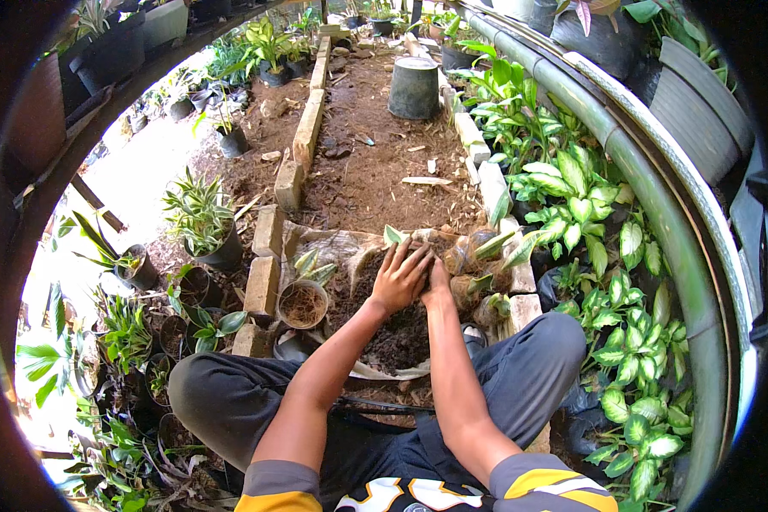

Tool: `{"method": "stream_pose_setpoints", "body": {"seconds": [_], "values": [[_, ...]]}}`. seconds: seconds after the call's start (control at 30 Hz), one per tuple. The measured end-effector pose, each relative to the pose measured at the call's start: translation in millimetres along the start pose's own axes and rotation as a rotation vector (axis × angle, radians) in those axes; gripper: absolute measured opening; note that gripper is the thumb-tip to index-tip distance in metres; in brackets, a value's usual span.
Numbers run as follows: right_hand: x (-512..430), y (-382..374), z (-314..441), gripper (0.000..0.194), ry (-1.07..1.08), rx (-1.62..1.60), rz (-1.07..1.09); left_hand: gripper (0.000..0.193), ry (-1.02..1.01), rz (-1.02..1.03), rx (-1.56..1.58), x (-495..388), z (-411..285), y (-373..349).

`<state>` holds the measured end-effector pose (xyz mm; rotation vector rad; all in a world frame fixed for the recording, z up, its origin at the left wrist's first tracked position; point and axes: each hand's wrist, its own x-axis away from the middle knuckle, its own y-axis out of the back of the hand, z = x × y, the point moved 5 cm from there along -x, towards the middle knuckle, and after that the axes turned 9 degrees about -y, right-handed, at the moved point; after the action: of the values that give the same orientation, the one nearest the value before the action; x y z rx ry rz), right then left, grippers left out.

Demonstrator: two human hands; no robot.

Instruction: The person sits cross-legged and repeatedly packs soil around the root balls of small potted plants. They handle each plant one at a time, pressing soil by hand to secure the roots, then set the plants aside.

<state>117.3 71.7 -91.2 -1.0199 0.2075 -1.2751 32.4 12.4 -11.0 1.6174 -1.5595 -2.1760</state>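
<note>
My left hand (pixel 402 276) and my right hand (pixel 436 279) meet over a heap of dark soil (pixel 397 342) on a sack cloth (pixel 307 240). Dirt coats the fingers. A variegated leaf (pixel 393 235) pokes out just beyond my left fingertips. Whatever lies between the palms is hidden. To the left of the heap stands a small pot (pixel 303 305) with fibrous brown filling and a variegated plant (pixel 313 267). Right of my hands, several young plants with wrapped root balls (pixel 464 291) lie together, their leaves (pixel 494 244) pointing right.
Rows of blocks (pixel 308 131) edge the dirt bed (pixel 384 173). An upturned black bucket (pixel 414 88) stands farther up it. Potted plants (pixel 212 221) crowd the left, leafy dieffenbachia (pixel 576 185) the right. A bamboo pole (pixel 653 185) curves along the right side.
</note>
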Motion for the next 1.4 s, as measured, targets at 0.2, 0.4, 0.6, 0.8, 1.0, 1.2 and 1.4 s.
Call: {"method": "stream_pose_setpoints", "body": {"seconds": [0.2, 0.4, 0.6, 0.8, 1.0, 1.2, 1.4], "values": [[7.8, 0.2, 12.7, 0.041, 0.05, -0.095, 0.105, 0.063, 0.005, 0.222, 0.054, -21.6, -4.4, 6.5], [12.8, -8.2, 45.3, 0.028, 0.159, -0.049, -0.073, 0.081, 0.85, -0.085, 0.671, -44.8, 31.6, 15.6], [44.9, -56.6, 46.2, 0.035, 0.534, 0.363, -0.294, 0.051, 1.437, -0.187, 1.695, -38.3, 36.5, 1.2], [85.2, -92.1, 57.7, 0.039, 0.993, 0.804, -0.583, 0.03, 1.442, -0.154, 1.841, -27.3, 32.5, -3.8], [92.6, -87.7, 55.6, 0.041, 0.997, 0.928, -0.754, 0.03, 1.33, -0.209, 1.74, -20.2, 30.9, -11.0], [63.8, -90.9, 59.3, 0.06, 0.468, 0.744, -0.261, 0.035, 1.452, -0.252, 1.832, -9.0, 42.1, -10.5], [33.3, -59.0, 50.8, 0.066, 0.172, 0.605, -0.105, 0.061, 1.369, -0.016, 1.343, -16.6, 42.4, 10.5]]}}
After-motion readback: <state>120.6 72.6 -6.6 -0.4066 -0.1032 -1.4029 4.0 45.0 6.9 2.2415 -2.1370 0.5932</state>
